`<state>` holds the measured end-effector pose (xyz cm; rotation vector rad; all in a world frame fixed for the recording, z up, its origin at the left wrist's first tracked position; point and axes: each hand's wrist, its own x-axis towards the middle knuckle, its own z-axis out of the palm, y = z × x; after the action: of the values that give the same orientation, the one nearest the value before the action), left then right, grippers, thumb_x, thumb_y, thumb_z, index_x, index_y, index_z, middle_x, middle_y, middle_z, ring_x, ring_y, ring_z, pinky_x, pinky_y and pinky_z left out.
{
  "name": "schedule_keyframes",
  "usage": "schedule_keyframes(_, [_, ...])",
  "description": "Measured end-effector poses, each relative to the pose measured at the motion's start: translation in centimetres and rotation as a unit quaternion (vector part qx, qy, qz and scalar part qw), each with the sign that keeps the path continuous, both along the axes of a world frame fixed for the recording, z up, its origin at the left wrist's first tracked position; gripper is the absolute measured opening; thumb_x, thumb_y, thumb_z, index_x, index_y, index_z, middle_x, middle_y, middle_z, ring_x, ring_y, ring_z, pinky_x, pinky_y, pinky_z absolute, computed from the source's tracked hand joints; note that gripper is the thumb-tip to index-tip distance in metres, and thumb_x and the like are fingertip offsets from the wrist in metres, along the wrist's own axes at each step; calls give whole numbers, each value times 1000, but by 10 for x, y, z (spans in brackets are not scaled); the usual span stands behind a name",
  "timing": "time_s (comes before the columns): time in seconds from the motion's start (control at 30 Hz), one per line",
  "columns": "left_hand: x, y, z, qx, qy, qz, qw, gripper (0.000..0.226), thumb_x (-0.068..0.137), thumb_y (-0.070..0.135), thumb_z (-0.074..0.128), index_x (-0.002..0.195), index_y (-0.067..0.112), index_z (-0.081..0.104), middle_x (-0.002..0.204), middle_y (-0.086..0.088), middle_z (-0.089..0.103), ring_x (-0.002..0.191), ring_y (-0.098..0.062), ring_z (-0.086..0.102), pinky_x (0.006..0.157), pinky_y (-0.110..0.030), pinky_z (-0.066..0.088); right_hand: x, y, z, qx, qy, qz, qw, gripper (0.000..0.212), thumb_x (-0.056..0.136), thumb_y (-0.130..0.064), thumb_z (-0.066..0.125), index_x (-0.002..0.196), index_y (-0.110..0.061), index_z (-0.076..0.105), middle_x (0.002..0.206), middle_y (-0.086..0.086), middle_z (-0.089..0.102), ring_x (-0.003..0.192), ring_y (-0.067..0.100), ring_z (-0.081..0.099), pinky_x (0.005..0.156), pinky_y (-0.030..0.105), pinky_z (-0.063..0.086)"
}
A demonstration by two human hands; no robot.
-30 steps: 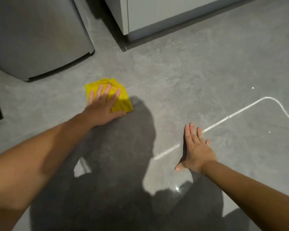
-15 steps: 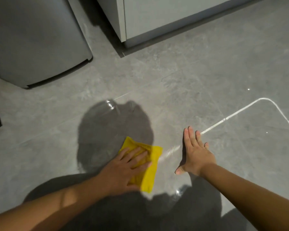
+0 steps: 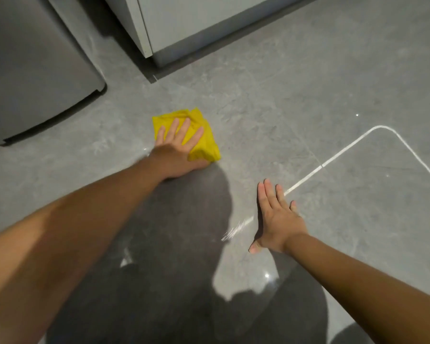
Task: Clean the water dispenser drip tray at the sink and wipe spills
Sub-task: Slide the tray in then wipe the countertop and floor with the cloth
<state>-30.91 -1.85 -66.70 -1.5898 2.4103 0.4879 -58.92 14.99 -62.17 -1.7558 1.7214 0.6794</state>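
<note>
Floor wipe, in progress: left hand (image 3: 176,147), fingers spread flat on the cloth (image 3: 204,137), is pushing it back out from near the right hand (image 3: 277,219) (splayed, empty, bracing on the floor (image 3: 296,95)), suggesting repeated strokes over the spill; drip tray not in view.

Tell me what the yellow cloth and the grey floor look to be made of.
Crumpled yellow cloth: a soft woven or microfibre fabric, matte; it folds and bunches under the flat left hand. The exact fibre cannot be told.
Grey floor: probably polished stone-look tile, ceramic or porcelain; it has mottled veining, thin joint lines, and glossy reflections of light beside the right hand.
</note>
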Motion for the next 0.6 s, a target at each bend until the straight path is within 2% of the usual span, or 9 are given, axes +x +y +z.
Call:
schedule_keyframes(0.13, [-55, 50, 1, 1, 2, -177, 984, 98, 84, 87, 36, 165, 39, 9, 175, -9, 3, 160, -38, 0, 124, -61, 1, -3, 0, 1, -6, -2, -4, 1000, 172, 48, -74, 87, 150, -21, -41, 167, -3, -37, 155, 29, -28, 126, 61, 8])
schedule_keyframes(0.23, [-62, 127, 4, 13, 26, -271, 962, 93, 86, 77, 45, 165, 36, 16, 174, -11, 10, 159, -41, 5, 123, -63, 5, -3, 0, 4, -2, -3, 9, 1000, 169, 52, -73, 86, 154, -19, -37, 168, -1, -35, 156, 31, -25, 126, 62, 9])
schedule_keyframes(0.3, [-55, 172, 7, 30, 54, -301, 952, 88, 86, 70, 50, 163, 36, 25, 172, -12, 20, 158, -41, 13, 122, -62, 12, -5, -2, 6, 11, -12, 19, 1000, 164, 57, -65, 89, 158, -18, -30, 169, 1, -32, 157, 34, -22, 124, 63, 10])
schedule_keyframes(0.37, [-44, 200, 8, 26, 86, -309, 947, 74, 89, 60, 52, 157, 34, 37, 167, -9, 34, 155, -37, 26, 122, -58, 19, -14, -9, 12, 30, -32, 35, 998, 155, 64, -48, 93, 161, -17, -25, 171, 1, -28, 158, 35, -18, 124, 59, 11])
schedule_keyframes(0.4, [-37, 208, 11, 11, 102, -311, 945, 63, 92, 52, 54, 151, 34, 47, 160, -7, 45, 149, -35, 37, 120, -54, 26, -20, -13, 18, 36, -47, 39, 997, 146, 71, -39, 91, 162, -17, -21, 172, 3, -23, 159, 34, -13, 126, 52, 13])
schedule_keyframes(0.47, [-25, 218, 22, -22, 119, -305, 945, 36, 89, 33, 57, 124, 31, 67, 131, -5, 67, 118, -33, 63, 101, -46, 47, -34, -17, 35, 32, -74, 10, 997, 122, 83, -29, 81, 165, -17, -8, 175, 6, -6, 160, 30, 5, 126, 40, 19])
schedule_keyframes(0.53, [-10, 220, 41, -4, 99, -248, 964, 27, 84, 24, 54, 103, 24, 73, 105, -9, 72, 86, -35, 70, 72, -41, 58, -42, -11, 58, 15, -63, -45, 997, 98, 90, -27, 70, 165, -15, 9, 171, 12, 18, 153, 34, 29, 119, 41, 35])
schedule_keyframes(0.57, [2, 218, 52, 32, 85, -194, 977, 28, 84, 21, 52, 102, 20, 74, 102, -13, 72, 81, -38, 71, 67, -42, 60, -43, -3, 70, 13, -50, -66, 997, 83, 92, -25, 65, 162, -14, 20, 162, 15, 32, 144, 37, 41, 112, 43, 42])
schedule_keyframes(0.6, [14, 215, 68, 78, 71, -127, 986, 27, 86, 17, 53, 106, 15, 73, 105, -16, 72, 84, -42, 72, 70, -46, 61, -42, 8, 83, 21, -42, -83, 995, 70, 94, -24, 62, 156, -15, 31, 152, 16, 42, 136, 39, 49, 106, 43, 46])
